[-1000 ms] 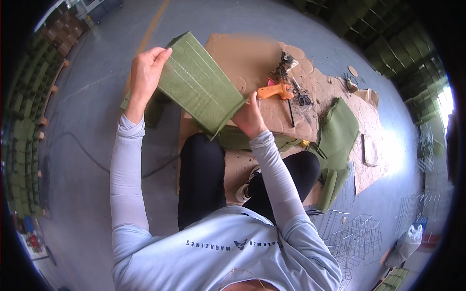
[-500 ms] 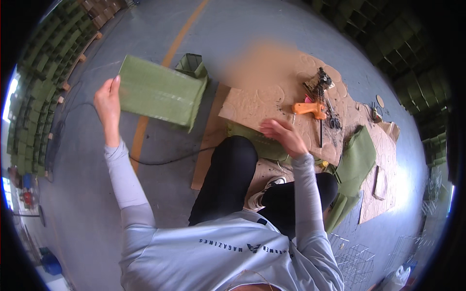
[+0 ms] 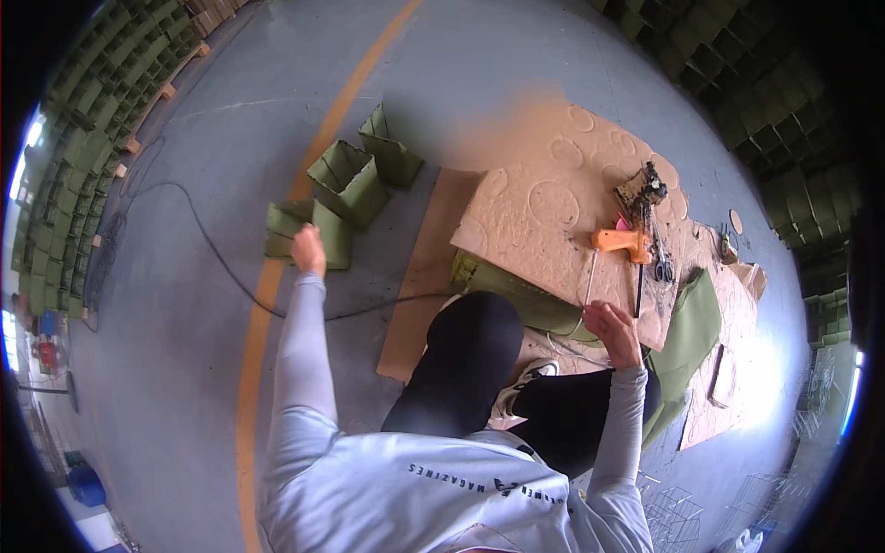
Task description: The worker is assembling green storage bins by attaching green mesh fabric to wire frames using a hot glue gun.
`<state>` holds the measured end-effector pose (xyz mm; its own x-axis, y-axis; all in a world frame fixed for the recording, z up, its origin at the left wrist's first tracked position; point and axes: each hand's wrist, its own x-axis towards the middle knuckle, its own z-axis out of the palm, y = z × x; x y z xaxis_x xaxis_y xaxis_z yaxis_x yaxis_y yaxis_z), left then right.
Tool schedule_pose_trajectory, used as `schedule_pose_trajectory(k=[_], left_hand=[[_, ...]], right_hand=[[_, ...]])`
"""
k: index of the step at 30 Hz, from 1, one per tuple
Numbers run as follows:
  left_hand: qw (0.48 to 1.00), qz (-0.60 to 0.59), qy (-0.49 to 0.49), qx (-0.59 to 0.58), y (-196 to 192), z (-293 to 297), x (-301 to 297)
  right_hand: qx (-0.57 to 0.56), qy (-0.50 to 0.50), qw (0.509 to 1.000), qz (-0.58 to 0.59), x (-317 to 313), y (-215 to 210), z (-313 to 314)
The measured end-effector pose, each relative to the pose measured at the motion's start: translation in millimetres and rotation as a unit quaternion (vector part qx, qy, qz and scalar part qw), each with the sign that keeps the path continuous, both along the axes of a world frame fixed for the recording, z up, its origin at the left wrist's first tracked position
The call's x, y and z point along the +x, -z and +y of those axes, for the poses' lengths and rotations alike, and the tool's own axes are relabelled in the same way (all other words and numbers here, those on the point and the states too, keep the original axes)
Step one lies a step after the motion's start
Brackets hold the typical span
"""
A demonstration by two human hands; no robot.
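My left hand (image 3: 310, 250), fingers closed, is at the near rim of a green open-ended box (image 3: 339, 247) standing on the floor. Two similar boxes stand beyond it in a slanting row, a middle green box (image 3: 358, 196) and a far green box (image 3: 396, 162). My right hand (image 3: 614, 332) is over the near edge of the cardboard, fingers loosely bent. Its fingertips are beside a thin pale cord (image 3: 591, 276), and I see nothing clearly held. An orange glue gun (image 3: 622, 243) lies on the cardboard (image 3: 502, 217) beyond that hand.
Black-handled scissors (image 3: 664, 270) lie right of the glue gun. Folded green material (image 3: 691, 318) rests at the cardboard's right, with more green material (image 3: 516, 295) under its near edge. A dark cable (image 3: 217, 249) crosses the floor. Stacked green boxes (image 3: 83, 175) line the left side.
The green box in my left hand has gone from held up flat-side on to standing on the floor by the others. My right hand has moved rightward and nearer to me.
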<state>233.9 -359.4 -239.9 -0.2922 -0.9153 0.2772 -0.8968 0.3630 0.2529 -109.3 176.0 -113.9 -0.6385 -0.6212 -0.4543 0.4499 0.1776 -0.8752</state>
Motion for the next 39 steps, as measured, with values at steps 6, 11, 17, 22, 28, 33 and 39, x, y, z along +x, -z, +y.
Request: schedule_pose_trajectory(k=[6, 11, 17, 22, 28, 33, 39], left_hand=[[0.996, 0.080, 0.035, -0.023, 13.5, 25.1, -70.3], [0.981, 0.143, 0.128, 0.003, -2.6, 54.4, -70.3], [0.899, 0.164, 0.405, 0.018, -84.4, 153.7, -178.9], [0.835, 0.200, 0.512, 0.026, -164.6, 216.7, -258.9], [0.667, 0.056, 0.743, 0.021, -183.6, 262.0, -348.4], [0.568, -0.074, 0.816, 0.078, -178.3, 354.1, -365.9], [0.563, -0.052, 0.823, 0.060, -163.8, 357.8, -344.5]], right_hand=[[-0.003, 0.018, 1.000, 0.010, 5.8, -17.4, 22.1], [-0.002, 0.057, 0.996, 0.075, 13.1, -55.0, 49.2], [-0.016, 0.286, 0.944, 0.163, 22.8, -54.4, 179.5], [0.090, 0.427, 0.882, 0.179, 73.0, -2.6, 282.6], [0.529, 0.504, 0.650, 0.207, 224.2, 84.5, 380.8], [0.559, 0.554, 0.617, 0.008, 388.7, 127.6, 436.4], [0.513, 0.675, 0.529, 0.049, 381.4, 160.4, 465.6]])
